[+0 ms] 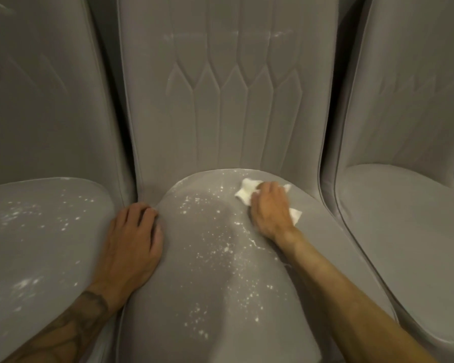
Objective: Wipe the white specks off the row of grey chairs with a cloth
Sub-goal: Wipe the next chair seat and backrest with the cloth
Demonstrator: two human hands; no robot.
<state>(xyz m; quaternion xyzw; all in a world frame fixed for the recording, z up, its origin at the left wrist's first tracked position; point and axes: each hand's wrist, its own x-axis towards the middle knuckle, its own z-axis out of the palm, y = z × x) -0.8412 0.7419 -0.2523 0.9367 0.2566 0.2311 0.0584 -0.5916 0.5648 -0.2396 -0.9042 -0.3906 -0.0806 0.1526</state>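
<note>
Left of cloth (247, 195): specks (215, 247), speckled chair (37, 231).

Middle seat (184, 263): open surface between the two hands, passable front to back. Left hand (131, 244) lies over the gap towards the left seat (37, 244), blocking that edge. Right hand (270, 205) with cloth (244, 196) occupies the rear right corner. Backrest (220, 121) closes the rear. Right seat (404, 231) stands unobstructed

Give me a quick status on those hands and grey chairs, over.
Right hand grips crumpled white cloth on middle grey padded chair seat. Left hand rests on that seat's left edge. White specks on it and left chair seat. Nothing blocking.
</note>
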